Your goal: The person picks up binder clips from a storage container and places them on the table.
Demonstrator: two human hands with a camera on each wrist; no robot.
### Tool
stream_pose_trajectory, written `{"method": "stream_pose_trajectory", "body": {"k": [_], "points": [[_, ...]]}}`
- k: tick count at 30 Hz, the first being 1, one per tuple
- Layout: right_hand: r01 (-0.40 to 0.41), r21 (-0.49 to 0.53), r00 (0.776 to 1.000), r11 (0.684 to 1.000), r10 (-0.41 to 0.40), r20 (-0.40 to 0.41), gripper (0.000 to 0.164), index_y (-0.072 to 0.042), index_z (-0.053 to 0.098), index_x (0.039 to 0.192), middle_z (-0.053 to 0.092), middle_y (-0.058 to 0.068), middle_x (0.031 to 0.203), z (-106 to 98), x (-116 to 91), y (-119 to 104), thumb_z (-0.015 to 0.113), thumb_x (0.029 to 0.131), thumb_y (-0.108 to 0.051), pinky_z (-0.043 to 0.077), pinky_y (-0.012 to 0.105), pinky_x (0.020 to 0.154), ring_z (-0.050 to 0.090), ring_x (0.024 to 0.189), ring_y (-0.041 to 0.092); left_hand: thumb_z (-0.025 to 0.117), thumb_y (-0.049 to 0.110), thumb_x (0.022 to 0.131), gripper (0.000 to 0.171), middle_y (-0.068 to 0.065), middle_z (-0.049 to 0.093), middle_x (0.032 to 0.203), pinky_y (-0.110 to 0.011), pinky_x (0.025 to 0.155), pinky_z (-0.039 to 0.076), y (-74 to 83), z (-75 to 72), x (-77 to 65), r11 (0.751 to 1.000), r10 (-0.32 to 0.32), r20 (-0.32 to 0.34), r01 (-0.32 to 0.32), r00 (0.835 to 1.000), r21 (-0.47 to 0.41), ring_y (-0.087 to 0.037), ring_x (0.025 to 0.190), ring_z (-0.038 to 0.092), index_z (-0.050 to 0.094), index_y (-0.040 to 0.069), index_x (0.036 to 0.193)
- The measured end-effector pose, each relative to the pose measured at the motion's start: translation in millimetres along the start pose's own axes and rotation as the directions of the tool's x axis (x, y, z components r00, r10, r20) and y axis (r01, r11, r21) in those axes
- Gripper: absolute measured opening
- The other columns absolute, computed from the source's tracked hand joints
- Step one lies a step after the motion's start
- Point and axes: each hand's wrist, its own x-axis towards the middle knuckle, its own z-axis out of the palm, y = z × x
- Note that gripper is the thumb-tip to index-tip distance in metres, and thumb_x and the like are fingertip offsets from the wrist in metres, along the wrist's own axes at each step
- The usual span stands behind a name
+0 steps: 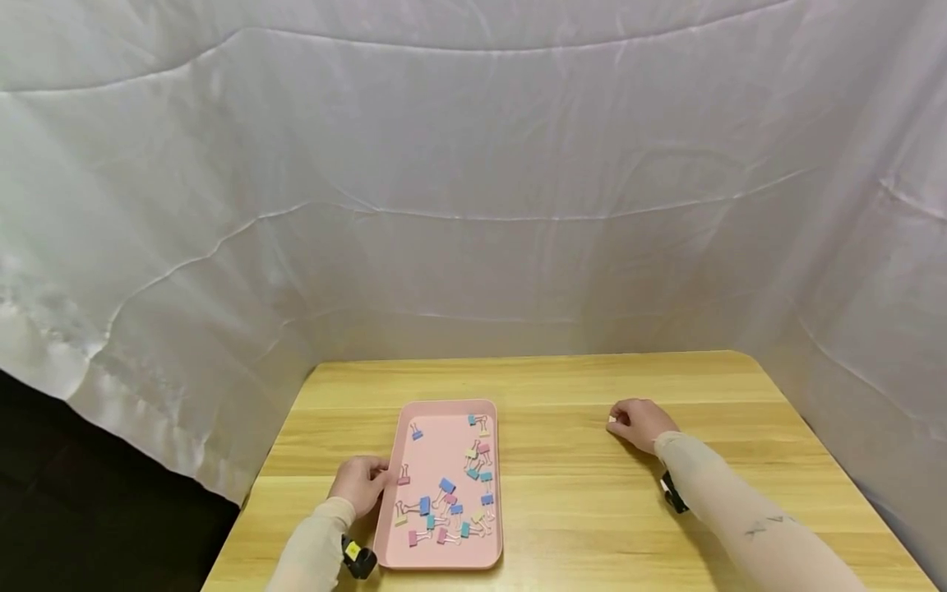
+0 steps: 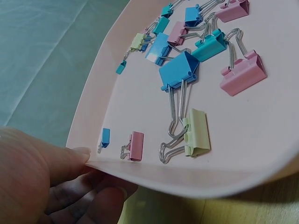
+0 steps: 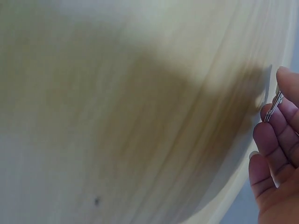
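Note:
A pink tray [image 1: 444,559] lies on the table, scattered with several binder clips in blue, teal, pink and yellow. My left hand [image 1: 360,483] holds the tray's left rim, the thumb on top and the other fingers outside and below, as the left wrist view shows. Closest to that thumb are a small blue binder clip [image 2: 106,136] and a pink binder clip [image 2: 136,146]. Off to the right, my right hand [image 1: 640,422] pinches a small binder clip [image 3: 274,106] between thumb and fingers, low over the table. Silver wire handles show; the fingers hide its body.
The wooden table [image 1: 562,493] has its back edge against a pale hanging curtain [image 1: 473,263], which also closes off both sides. A dark area [image 1: 96,501] lies beyond the table at the lower left. Wrist cameras are strapped to both forearms.

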Motion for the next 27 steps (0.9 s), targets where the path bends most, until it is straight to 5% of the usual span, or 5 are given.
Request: {"method": "stream_pose_trajectory", "body": {"k": [18,27], "points": [[-0.025,-0.017,0.999,1.0,0.026,0.023,0.02,-0.01,0.069,0.094,0.06,-0.005,0.08,-10.3,-9.6,33.5,0.073,0.084,-0.026,0.048,0.039,0.07,0.053,0.071,0.012,0.066,0.008,0.089,0.016,-0.002,0.066,0.084,-0.029,0.062,0.051,1.5,1.2,-0.6,0.999,-0.035,0.003,0.035,0.999,-0.01,-0.014,0.07,0.056,0.072,0.003,0.103],[-0.02,0.038,1.0,0.999,0.019,0.014,0.03,-0.002,0.069,0.105,0.067,0.007,0.095,-21.8,5.9,-1.2,0.07,0.088,-0.026,0.05,0.045,0.078,0.062,0.085,0.023,0.067,0.007,0.089,0.015,-0.003,0.066,0.085,-0.03,0.064,0.053,1.2,1.8,-1.3,0.999,-0.03,0.0,0.03,1.0,-0.017,-0.015,0.071,0.056,0.073,0.003,0.103]]}}
